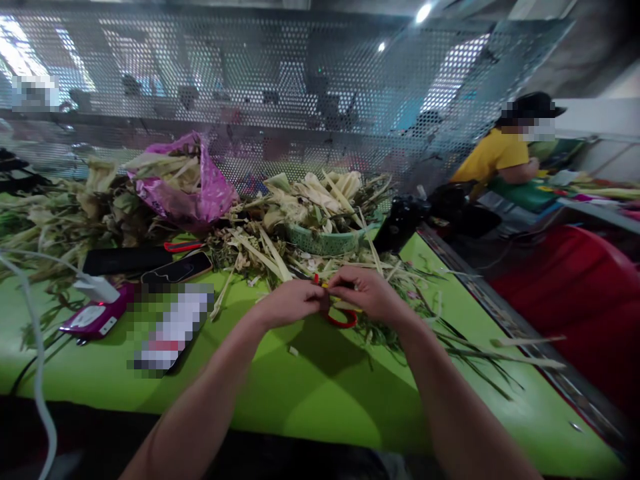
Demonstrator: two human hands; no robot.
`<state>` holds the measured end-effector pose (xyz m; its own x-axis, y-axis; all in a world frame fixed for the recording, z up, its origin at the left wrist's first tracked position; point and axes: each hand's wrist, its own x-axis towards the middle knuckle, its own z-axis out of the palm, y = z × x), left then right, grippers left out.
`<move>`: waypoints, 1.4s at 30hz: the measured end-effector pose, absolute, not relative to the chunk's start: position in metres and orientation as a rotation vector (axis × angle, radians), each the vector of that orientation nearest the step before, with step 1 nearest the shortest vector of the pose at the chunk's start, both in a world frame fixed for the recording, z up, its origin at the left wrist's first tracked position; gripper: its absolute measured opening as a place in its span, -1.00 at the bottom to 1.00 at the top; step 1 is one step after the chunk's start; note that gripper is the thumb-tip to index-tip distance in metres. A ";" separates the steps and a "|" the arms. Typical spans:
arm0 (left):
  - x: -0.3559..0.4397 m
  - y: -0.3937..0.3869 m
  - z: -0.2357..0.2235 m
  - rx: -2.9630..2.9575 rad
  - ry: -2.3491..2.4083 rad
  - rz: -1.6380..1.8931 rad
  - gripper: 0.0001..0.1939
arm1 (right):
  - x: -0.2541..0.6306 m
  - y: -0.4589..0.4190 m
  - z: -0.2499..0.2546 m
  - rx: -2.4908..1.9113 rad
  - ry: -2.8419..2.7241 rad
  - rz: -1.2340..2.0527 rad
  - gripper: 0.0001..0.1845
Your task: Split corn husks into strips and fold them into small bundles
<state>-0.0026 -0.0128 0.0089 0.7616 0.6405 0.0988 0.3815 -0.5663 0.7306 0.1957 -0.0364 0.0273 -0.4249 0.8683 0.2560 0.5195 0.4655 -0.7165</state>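
Note:
My left hand (pixel 295 300) and my right hand (pixel 367 292) meet above the green table, fingertips pinched together. A small yellow piece shows between the fingers; its kind is too small to tell. Just under the hands lies a red loop (pixel 345 323), which looks like a scissors handle and is partly covered by them. Dry leaf scraps and stems (pixel 270 253) lie right behind the hands. Past these, a green basket (pixel 325 241) holds a heap of pale dry husks (pixel 320 197).
A pink plastic bag (pixel 187 190) of husks stands back left beside piled dry leaves (pixel 100 207). Left of my hands lie a dark phone (pixel 177 268), a blurred-out phone-like item and a purple power strip (pixel 97 319) with a white cable. A person in yellow (pixel 497 157) sits right.

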 end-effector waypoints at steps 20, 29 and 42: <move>0.003 -0.012 -0.003 2.329 1.240 0.624 -0.79 | 0.182 -0.038 0.017 -1.149 -2.250 0.257 -0.84; -0.007 -0.012 0.014 1.534 0.558 0.629 -0.72 | 0.194 -0.035 0.023 -1.032 -1.607 1.254 -0.82; 0.012 -0.007 -0.008 2.070 1.174 1.103 -0.83 | 0.173 -0.035 0.003 -1.313 -1.741 0.533 -0.86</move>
